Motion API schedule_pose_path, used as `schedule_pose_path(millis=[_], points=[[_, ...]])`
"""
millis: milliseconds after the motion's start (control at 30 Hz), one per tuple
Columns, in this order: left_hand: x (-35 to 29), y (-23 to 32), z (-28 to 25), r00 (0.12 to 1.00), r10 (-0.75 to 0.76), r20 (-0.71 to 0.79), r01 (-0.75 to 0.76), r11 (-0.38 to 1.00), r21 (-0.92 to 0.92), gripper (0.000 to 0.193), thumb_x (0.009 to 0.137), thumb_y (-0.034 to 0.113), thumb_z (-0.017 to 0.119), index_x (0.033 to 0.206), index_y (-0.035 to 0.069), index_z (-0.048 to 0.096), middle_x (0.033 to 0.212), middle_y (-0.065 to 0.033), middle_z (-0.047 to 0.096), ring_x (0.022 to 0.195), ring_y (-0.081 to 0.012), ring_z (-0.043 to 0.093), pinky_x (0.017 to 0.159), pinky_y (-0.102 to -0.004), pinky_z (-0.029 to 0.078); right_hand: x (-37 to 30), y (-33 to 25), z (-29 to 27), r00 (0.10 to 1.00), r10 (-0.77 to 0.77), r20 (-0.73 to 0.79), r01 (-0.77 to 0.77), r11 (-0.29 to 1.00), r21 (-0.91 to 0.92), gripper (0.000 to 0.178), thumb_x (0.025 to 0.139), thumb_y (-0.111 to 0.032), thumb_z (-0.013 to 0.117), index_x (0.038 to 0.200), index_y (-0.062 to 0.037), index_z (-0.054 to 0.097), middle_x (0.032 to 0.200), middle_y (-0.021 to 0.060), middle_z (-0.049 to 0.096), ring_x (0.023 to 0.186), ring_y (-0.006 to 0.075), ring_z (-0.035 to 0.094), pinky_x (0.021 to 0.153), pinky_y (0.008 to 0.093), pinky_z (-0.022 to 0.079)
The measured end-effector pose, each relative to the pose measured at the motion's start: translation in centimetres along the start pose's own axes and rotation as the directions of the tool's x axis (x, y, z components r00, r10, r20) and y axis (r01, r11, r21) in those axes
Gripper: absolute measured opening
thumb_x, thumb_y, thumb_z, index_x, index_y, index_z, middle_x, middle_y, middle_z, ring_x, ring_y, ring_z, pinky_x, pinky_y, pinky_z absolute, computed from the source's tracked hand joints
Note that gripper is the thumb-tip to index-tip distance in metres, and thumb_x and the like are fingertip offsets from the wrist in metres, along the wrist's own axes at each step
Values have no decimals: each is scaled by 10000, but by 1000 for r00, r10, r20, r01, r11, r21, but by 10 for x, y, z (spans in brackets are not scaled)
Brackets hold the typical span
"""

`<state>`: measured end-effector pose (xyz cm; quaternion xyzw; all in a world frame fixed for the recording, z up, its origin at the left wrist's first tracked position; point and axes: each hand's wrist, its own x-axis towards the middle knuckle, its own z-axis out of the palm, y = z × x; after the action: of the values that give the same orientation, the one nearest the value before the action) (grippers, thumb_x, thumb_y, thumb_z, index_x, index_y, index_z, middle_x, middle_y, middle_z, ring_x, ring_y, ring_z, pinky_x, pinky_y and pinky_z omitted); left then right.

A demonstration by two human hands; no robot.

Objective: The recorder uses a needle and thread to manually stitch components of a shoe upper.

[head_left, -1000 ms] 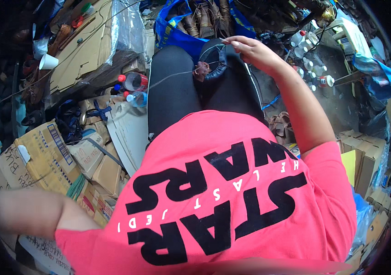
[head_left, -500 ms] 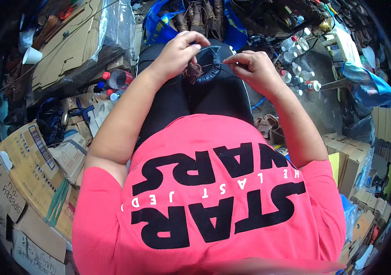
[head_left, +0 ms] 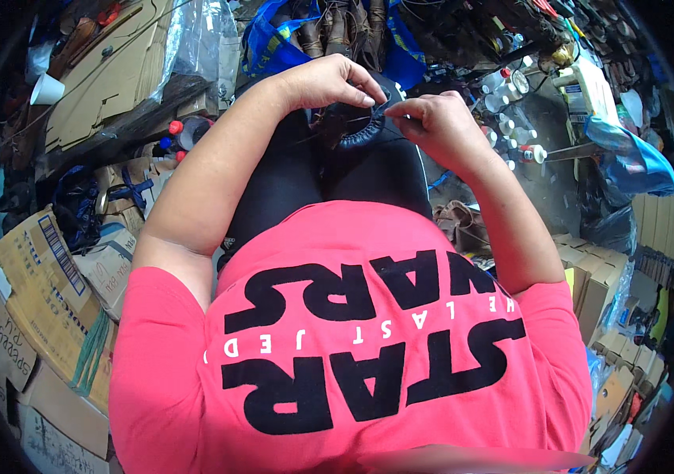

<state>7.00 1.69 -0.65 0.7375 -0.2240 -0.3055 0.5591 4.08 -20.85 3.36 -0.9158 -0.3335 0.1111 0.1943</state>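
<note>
A dark, shoe-like leather piece with a puckered, ribbed edge rests on my lap, over black trousers. My left hand arches over its far side, with thumb and forefinger closed on the upper edge. At the piece's right side is my right hand. Its thumb and forefinger are pinched together close to the edge, and whatever they hold is too small to make out. A fine thread-like line crosses the opening of the piece. The left part of the piece lies in shadow under my left hand.
Beyond my knees a blue bag holds brown shoe-shaped forms. Small bottles stand to the right, near a blue plastic bag. Cardboard boxes crowd the left. A white cup sits by flat cardboard.
My left hand has shifted right along the upper edge of the leather piece, and the gap between my hands has narrowed. My right hand stays at about the same place.
</note>
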Motion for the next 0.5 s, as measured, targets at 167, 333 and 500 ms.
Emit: schedule_pose_path(millis=[167,333,500], points=[[6,-2,0,1000,4,12,-4,999,43,268,794,171,695,1038,58,696,989,-53,675,971,-147,597,947,-302,411,0,15,8,999,50,-20,-42,954,298,175,791,-120,665,959,-133,716,794,102,687,745,181,664,729,301,482],[8,-5,-1,999,4,45,-5,1000,13,277,789,173,704,1041,57,696,997,-53,676,968,-137,594,942,-293,411,4,31,6,996,41,83,-74,893,443,217,796,35,624,974,-66,697,859,40,626,804,128,611,734,243,484],[7,-5,2,1000,-8,22,8,1000,30,274,784,144,710,1040,49,692,958,-50,682,933,-120,595,921,-274,421,7,31,9,993,10,116,-55,916,397,195,810,8,639,969,-90,696,838,19,563,817,101,568,745,239,467]])
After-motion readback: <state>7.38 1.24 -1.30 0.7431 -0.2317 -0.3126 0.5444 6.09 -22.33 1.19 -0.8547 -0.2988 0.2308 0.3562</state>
